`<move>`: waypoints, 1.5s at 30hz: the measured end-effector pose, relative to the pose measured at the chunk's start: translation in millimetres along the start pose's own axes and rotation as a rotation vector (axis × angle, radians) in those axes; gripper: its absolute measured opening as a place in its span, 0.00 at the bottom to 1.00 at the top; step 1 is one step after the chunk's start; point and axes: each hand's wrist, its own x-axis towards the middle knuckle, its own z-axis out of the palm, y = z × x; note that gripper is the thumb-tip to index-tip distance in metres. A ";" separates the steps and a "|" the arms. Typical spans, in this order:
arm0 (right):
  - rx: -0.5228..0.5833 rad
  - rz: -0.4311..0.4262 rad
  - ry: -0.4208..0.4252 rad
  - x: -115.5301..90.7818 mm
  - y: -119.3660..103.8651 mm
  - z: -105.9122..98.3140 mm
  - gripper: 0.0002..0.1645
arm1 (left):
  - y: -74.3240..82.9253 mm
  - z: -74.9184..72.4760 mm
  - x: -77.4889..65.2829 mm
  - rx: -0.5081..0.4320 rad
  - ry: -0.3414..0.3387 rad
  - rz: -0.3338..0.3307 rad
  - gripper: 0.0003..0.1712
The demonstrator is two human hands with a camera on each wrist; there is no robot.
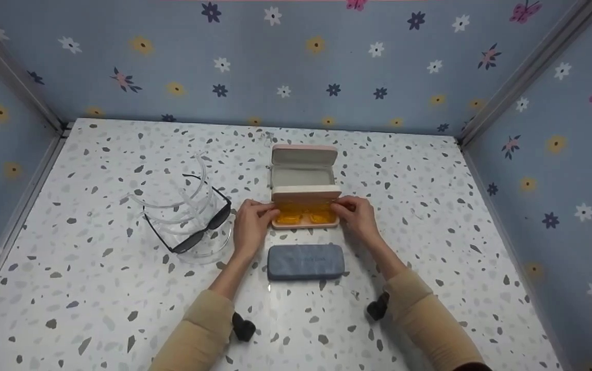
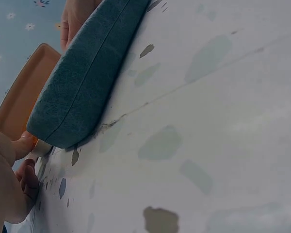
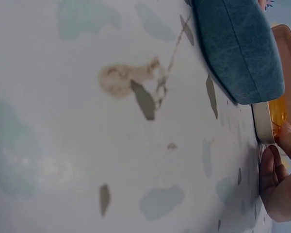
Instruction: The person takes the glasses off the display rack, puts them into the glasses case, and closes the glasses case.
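Observation:
Glasses with yellow lenses (image 1: 306,218) lie in the front open glasses case (image 1: 306,225), whose raised lid (image 1: 306,197) shows a brown-pink lining. My left hand (image 1: 250,226) is at the case's left end, its thumb over the end of the glasses. At the opposite end my right hand (image 1: 360,219) pinches in the same way, thumb on the glasses, other fingers curled by the case's outer wall. In the right wrist view, the thumb (image 3: 287,138) overlaps the rim beside the yellow lens (image 3: 277,110). A closed blue-grey glasses case (image 1: 306,262) lies between my forearms.
Directly behind stands another open case (image 1: 303,176) with a grey lining. To the left, black sunglasses (image 1: 204,230) hang on a clear display stand (image 1: 193,206). Flowered panels (image 1: 296,67) border the speckled table (image 1: 95,288) at the back and sides.

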 end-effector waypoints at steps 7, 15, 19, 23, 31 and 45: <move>0.022 0.022 0.007 -0.1 0.7 -1.5 0.10 | 0.8 0.2 0.6 -0.018 0.004 0.000 0.15; 0.053 0.020 0.049 0.0 1.9 -4.6 0.11 | 1.0 -0.4 -0.1 -0.068 0.047 -0.008 0.15; 0.111 0.083 0.047 1.0 0.9 -7.1 0.15 | 1.6 -1.3 1.0 -0.092 0.070 -0.040 0.17; 0.167 0.166 0.009 3.1 -1.9 -10.8 0.27 | 6.4 -2.3 6.2 -0.099 0.038 -0.102 0.25; 0.161 0.293 -0.118 10.5 -14.5 -18.0 0.48 | 21.6 -5.8 24.8 -0.069 -0.125 -0.187 0.38; 0.054 0.288 -0.221 15.2 -27.9 -16.5 0.47 | 24.2 -11.4 38.0 -0.170 -0.258 -0.271 0.37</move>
